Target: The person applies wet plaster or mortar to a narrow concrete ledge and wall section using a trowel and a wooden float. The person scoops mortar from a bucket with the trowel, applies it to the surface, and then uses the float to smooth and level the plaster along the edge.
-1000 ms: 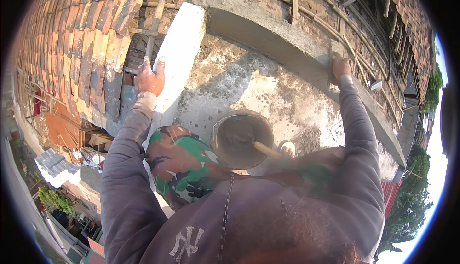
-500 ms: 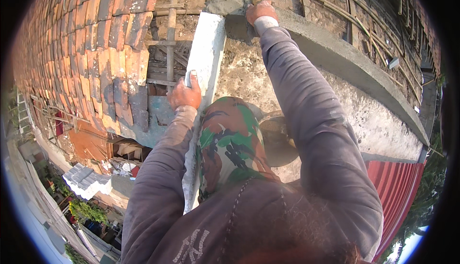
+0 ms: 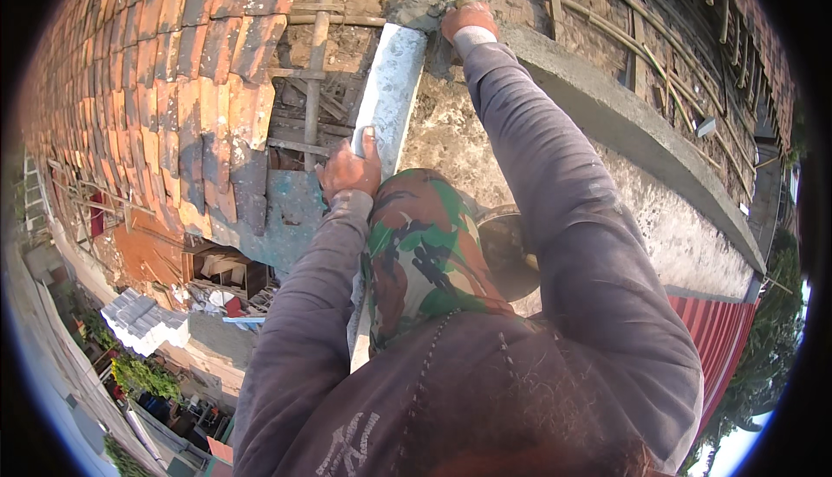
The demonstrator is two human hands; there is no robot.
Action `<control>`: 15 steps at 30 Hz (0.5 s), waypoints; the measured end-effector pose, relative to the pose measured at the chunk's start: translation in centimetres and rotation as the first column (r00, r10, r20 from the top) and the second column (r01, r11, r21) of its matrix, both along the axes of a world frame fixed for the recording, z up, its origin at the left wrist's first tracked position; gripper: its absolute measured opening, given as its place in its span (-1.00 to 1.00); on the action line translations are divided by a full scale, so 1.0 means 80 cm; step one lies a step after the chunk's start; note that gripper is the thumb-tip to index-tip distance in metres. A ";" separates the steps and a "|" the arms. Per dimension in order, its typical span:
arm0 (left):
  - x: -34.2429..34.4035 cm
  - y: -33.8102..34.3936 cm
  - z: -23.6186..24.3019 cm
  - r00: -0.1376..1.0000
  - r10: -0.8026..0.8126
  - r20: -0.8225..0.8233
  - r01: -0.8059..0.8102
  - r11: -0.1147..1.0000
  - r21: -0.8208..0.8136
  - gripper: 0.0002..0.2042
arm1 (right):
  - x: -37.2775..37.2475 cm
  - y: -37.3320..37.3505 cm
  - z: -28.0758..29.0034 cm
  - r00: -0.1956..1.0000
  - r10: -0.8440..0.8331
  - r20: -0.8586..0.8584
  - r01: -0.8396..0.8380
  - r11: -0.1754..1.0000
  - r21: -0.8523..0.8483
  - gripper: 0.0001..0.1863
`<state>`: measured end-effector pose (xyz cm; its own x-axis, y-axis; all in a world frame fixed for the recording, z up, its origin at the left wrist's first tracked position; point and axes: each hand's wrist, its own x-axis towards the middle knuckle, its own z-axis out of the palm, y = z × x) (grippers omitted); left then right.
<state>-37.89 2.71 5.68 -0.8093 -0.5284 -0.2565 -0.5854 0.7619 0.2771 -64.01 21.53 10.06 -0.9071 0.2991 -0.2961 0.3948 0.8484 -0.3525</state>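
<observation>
A long white beam [image 3: 390, 87] runs up from my lap to a lump of wet grey mortar [image 3: 419, 14] at its far end. My left hand [image 3: 351, 168] grips the beam's left edge, thumb lying along its top face. Farther out, my right hand [image 3: 469, 22] is closed beside the mortar, at the upper end of a grey cement ledge [image 3: 620, 122]. Whatever the right hand holds is mostly hidden behind its fingers. My camouflage-covered knee [image 3: 425, 230] is against the beam, and a round dark bucket [image 3: 507, 256] stands to its right.
Weathered clay roof tiles [image 3: 191, 87] slope away on the left, beside exposed battens [image 3: 319, 61]. Bamboo poles [image 3: 598, 22] cross the far right. A stained wall [image 3: 641, 208] lies below the ledge, with red corrugated sheeting [image 3: 715, 338] beyond. Lower ground [image 3: 165, 382] shows far below left.
The view has shifted, so the beam and my left hand appear farther right. The grey flat piece that showed beyond my right hand is now hard to make out.
</observation>
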 end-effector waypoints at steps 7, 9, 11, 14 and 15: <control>0.002 -0.010 0.009 0.998 -0.017 0.062 0.014 0.999 0.046 -0.35 | 0.013 0.019 -0.019 0.997 -0.056 -0.044 0.055 0.998 -0.034 -0.26; -0.003 -0.002 0.009 0.998 -0.037 0.045 0.034 0.998 0.048 -0.33 | 0.003 0.004 -0.017 0.992 -0.087 -0.088 0.081 0.994 -0.072 -0.26; -0.010 0.009 0.018 0.996 -0.037 0.077 0.032 0.997 0.069 -0.28 | -0.004 -0.021 -0.009 0.993 -0.111 -0.037 0.110 0.994 -0.019 -0.37; -0.003 0.010 0.001 0.999 -0.051 0.016 0.050 0.996 0.068 -0.25 | -0.007 0.003 -0.027 0.999 0.006 -0.041 -0.006 1.000 0.001 -0.43; 0.002 0.003 -0.006 0.999 -0.020 -0.030 0.020 1.000 0.018 -0.25 | 0.005 0.008 -0.008 1.000 -0.010 -0.010 0.010 1.000 -0.024 -0.43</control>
<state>-37.72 2.93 5.23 -0.8270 -0.5076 -0.2417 -0.5615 0.7682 0.3077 -63.61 22.18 9.45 -0.9069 0.3013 -0.2945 0.3999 0.8356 -0.3765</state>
